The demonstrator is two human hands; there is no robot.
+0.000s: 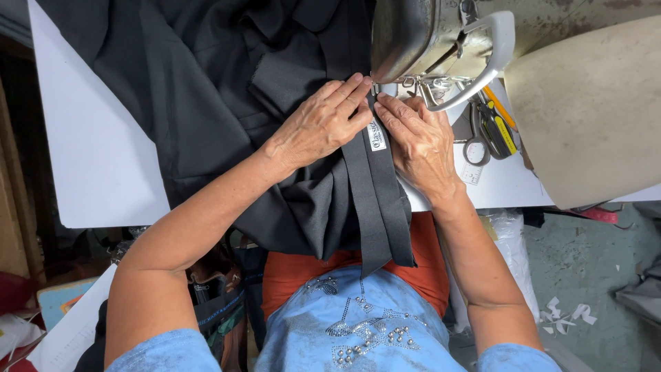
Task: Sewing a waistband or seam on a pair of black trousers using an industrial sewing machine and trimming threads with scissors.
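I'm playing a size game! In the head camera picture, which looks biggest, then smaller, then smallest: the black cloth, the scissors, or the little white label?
1. Black cloth: covers much of the table.
2. Scissors: partly hidden behind the right hand, so they may be a bit bigger than they look.
3. White label: tiny, between both hands.

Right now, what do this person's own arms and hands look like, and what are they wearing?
Both arms are bare from the upper arm down. Short sleeves of a mottled light blue top cover only the shoulders; its front carries silvery studs. The left hand and the right hand have no gloves, and no rings, watch or bracelet show. Fingernails are short and unpainted.
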